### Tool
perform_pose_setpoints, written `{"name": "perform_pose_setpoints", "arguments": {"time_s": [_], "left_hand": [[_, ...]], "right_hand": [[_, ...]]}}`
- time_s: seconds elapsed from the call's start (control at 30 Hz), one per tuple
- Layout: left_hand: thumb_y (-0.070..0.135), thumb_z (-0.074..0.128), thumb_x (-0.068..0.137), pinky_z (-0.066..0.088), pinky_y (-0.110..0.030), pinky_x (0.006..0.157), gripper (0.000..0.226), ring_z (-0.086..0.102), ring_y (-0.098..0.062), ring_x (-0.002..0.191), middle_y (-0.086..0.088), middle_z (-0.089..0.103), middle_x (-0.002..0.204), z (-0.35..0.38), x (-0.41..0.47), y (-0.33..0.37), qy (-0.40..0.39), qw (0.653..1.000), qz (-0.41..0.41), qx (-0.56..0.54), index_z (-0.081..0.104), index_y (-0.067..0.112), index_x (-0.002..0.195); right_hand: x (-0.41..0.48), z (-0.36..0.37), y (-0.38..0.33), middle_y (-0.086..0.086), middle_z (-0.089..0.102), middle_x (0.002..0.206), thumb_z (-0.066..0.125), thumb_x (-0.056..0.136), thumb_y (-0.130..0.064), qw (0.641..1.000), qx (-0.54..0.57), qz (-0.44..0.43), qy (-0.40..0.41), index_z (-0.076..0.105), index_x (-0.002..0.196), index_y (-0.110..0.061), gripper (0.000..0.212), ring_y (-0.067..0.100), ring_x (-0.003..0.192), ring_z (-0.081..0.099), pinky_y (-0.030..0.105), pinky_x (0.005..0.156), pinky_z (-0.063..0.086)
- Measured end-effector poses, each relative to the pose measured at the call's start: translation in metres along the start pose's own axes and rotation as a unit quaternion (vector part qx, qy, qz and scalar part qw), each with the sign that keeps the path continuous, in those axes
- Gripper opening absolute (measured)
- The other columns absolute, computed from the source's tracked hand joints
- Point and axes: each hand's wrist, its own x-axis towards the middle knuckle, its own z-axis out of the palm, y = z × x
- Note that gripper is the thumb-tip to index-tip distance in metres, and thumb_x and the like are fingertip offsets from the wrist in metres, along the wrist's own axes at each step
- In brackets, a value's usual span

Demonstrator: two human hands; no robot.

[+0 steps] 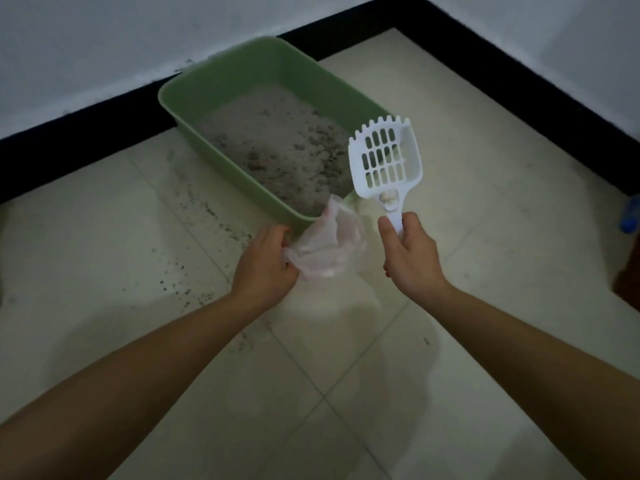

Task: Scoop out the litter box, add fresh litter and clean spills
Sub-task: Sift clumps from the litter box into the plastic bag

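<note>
A green litter box (221, 77) stands on the tiled floor against the wall, with grey litter (277, 147) and darker clumps inside. My right hand (408, 258) grips the handle of a white slotted scoop (384, 157), held upright over the box's near right corner. A few pale clumps sit at the base of the scoop's head. My left hand (266, 265) holds a thin translucent plastic bag (329, 244), bunched just below the box's near rim and left of the scoop.
Spilled litter grains (204, 230) are scattered on the tiles left of the box. A black baseboard (86, 133) runs along the walls behind. A blue object (630, 216) and something dark brown (628, 285) sit at the right edge.
</note>
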Motion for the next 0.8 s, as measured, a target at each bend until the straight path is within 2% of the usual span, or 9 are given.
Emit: {"name": "perform_pose_setpoints", "arguments": {"time_s": [0.17,0.27,0.37,0.5,0.63,0.73,0.8], "left_hand": [[0.024,0.073,0.077,0.047,-0.038,0.068,0.039,0.056,-0.026,0.088,-0.005,0.053,0.105,0.0,0.021,-0.018,-0.02,0.999,0.036,-0.013,0.058,0.013,0.112],[0.02,0.072,0.075,0.045,-0.036,0.065,0.035,0.058,-0.029,0.09,-0.007,0.055,0.104,-0.008,0.033,-0.019,-0.022,0.998,0.058,-0.008,0.061,0.011,0.107],[0.016,0.073,0.074,0.038,-0.031,0.063,0.032,0.056,-0.025,0.089,-0.006,0.055,0.104,-0.029,0.039,-0.019,-0.016,0.999,0.029,-0.005,0.063,0.012,0.105],[0.011,0.073,0.074,0.043,-0.031,0.065,0.025,0.056,-0.022,0.085,-0.002,0.056,0.098,-0.062,0.038,-0.019,-0.038,0.997,0.026,0.057,0.066,0.015,0.098],[0.006,0.074,0.069,0.044,-0.032,0.066,0.026,0.059,-0.028,0.083,-0.004,0.059,0.089,-0.105,0.056,-0.018,-0.028,0.987,0.037,0.151,0.068,0.016,0.092],[0.009,0.071,0.072,0.047,-0.036,0.071,0.026,0.059,-0.029,0.085,-0.007,0.062,0.091,-0.138,0.059,-0.006,0.022,0.984,-0.028,0.176,0.068,0.016,0.096],[0.013,0.068,0.075,0.047,-0.036,0.071,0.023,0.058,-0.028,0.084,-0.007,0.059,0.092,-0.156,0.054,0.005,0.054,0.98,-0.086,0.173,0.064,0.016,0.098]], "right_hand": [[0.018,0.013,-0.018,0.006,0.059,0.074,0.042,0.095,-0.056,0.999,-0.038,-0.006,-0.015,0.041,0.081,-0.025,0.034,0.03,0.067,0.063,0.054,0.065,0.056],[0.031,0.001,-0.036,0.004,0.06,0.074,0.043,0.096,-0.054,0.997,-0.073,-0.017,-0.024,0.044,0.085,-0.024,0.032,0.027,0.068,0.063,0.052,0.065,0.056],[0.045,-0.009,-0.055,0.002,0.061,0.077,0.042,0.098,-0.052,0.994,-0.1,-0.024,-0.035,0.046,0.092,-0.02,0.033,0.025,0.069,0.064,0.05,0.068,0.057],[0.065,-0.009,-0.074,0.003,0.064,0.082,0.04,0.099,-0.051,0.989,-0.119,-0.043,-0.078,0.049,0.097,-0.018,0.034,0.026,0.073,0.064,0.044,0.071,0.055],[0.101,-0.015,-0.093,0.006,0.06,0.089,0.04,0.101,-0.045,0.963,-0.183,-0.133,-0.147,0.048,0.098,-0.014,0.033,0.031,0.085,0.058,0.033,0.065,0.037],[0.129,-0.024,-0.116,0.014,0.064,0.107,0.04,0.101,-0.046,0.941,-0.207,-0.178,-0.198,0.052,0.112,-0.013,0.037,0.033,0.097,0.06,0.034,0.071,0.041],[0.144,-0.026,-0.132,0.012,0.065,0.108,0.041,0.1,-0.047,0.938,-0.186,-0.179,-0.232,0.053,0.118,-0.013,0.04,0.033,0.096,0.062,0.037,0.079,0.049]]}}
